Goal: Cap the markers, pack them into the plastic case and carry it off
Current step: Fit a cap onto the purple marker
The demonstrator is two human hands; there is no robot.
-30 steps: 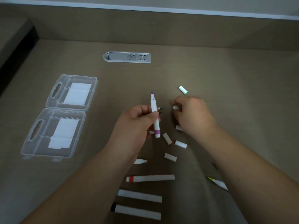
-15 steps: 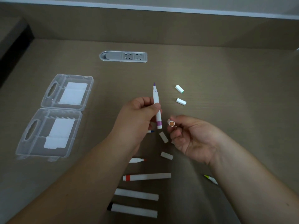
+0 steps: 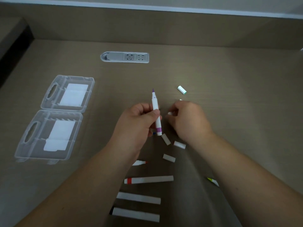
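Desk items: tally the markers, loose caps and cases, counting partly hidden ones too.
Markers: 7, one in the left hand
Loose caps: 6, one in the right hand
Plastic case: 1
Total: 14

Right hand (image 3: pixel 188 119) back toward camera: white cap (image 3: pixel 169 113) only a sliver at fingertips, grip unclear. Second cap (image 3: pixel 180 100) at 12 o'clock of that hand, mostly hidden behind knuckles. Blue-tipped marker (image 3: pixel 154 133) nearly all hidden under left hand (image 3: pixel 139 123). Red-tipped marker (image 3: pixel 139 163) barrel covered by left wrist. Yellow-tipped marker (image 3: pixel 212 181) barrel hidden under right forearm. Both forearms cut off by bottom edge. Cap end colours of three loose caps (image 3: pixel 168 157) at 6 o'clock of hands too small to tell.
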